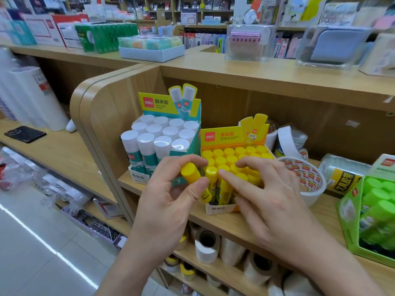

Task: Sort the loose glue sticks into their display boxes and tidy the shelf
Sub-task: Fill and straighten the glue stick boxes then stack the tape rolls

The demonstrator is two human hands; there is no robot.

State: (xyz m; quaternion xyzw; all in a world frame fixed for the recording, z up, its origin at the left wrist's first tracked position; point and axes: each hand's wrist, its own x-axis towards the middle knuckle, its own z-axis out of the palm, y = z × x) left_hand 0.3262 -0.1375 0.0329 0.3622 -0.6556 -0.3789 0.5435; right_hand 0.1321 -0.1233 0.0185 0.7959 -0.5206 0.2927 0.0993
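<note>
my left hand (171, 199) is pinching a loose yellow glue stick (191, 173) just in front of the yellow deli box (222, 136), which is reading 高粘型 固体胶. my right hand (269, 195) is resting spread fingers on the sticks in that box. beyond, the teal deli box (158, 103) is reading 固体胶. both are sitting on a wooden shop shelf (213, 221).

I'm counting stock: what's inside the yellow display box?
Rows of yellow-capped glue sticks stand in the yellow display box. The right hand covers its front right corner, so gaps there are hidden. The left hand grips a loose glue stick.
</note>
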